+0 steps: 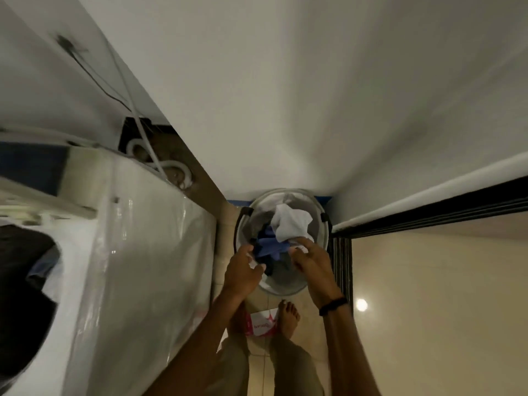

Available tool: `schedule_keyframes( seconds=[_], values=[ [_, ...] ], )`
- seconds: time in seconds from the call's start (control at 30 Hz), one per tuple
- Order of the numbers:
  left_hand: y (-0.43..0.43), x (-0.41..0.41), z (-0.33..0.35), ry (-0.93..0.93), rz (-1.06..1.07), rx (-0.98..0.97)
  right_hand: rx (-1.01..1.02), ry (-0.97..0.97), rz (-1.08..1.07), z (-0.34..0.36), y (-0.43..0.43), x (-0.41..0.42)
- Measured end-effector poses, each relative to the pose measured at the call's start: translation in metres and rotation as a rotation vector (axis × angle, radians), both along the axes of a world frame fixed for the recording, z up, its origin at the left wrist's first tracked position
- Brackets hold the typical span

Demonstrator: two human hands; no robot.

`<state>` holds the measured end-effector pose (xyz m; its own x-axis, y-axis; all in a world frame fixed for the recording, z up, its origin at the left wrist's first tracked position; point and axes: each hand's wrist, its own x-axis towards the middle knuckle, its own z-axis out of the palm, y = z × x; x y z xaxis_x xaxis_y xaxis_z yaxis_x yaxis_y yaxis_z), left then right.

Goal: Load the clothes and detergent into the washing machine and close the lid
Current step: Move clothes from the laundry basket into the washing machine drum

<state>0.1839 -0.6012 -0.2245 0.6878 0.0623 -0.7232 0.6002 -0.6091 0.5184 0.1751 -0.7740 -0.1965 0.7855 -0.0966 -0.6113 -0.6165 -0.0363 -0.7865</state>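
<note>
A round laundry basket (320, 221) stands on the floor in the corner, holding a white garment (291, 224) and blue and dark clothes (268, 247). Both my hands reach into it. My left hand (243, 270) closes on the blue and dark clothes at the basket's near left side. My right hand (311, 261) grips the lower edge of the white garment. The white washing machine (137, 252) stands to the left, wrapped in clear plastic, with its dark drum opening (23, 295) uncovered. A pink and white detergent packet (263, 324) lies on the floor between my feet.
White hoses (171, 167) and a cable run behind the machine along the wall. A dark door frame (428, 212) and sliding track (343, 264) border the basket on the right. My bare foot (288, 315) stands on the tiled floor just before the basket.
</note>
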Motion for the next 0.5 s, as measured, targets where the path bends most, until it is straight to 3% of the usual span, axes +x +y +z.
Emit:
schedule_keyframes(
  seconds=[0.27, 0.37, 0.5],
  values=[
    [0.018, -0.032, 0.086, -0.145, 0.07, -0.103, -0.005, -0.195, 0.044, 0.195, 0.019, -0.008],
    [0.015, -0.037, 0.151, -0.207, 0.019, -0.108, -0.008, -0.252, 0.026, 0.258, 0.033, -0.017],
    [0.007, -0.042, 0.205, -0.243, 0.041, -0.131, 0.017, -0.448, 0.126, 0.335, 0.05, -0.035]
  ],
)
